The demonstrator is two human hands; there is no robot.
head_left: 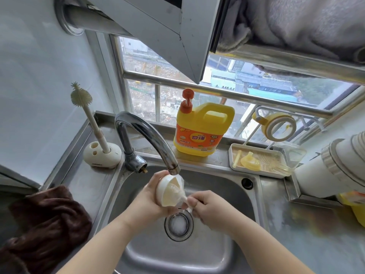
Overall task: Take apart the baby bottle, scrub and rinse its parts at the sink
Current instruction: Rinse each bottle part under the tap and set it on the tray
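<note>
Two bare forearms entered from the lower edge. No sleeves, cuffs, gloves, rings, watch or bracelets visible on either arm. Left hand [152, 196] and right hand [207, 209] both uncovered, nails short and unpainted where they showed. Wrists plain. Fingers partly blurred by running water.

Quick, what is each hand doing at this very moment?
Left hand: grips the white-ringed, pale yellow bottle nipple assembly under the chrome tap.
Right hand: fingers curled, pinching the assembly's translucent tip.
</note>
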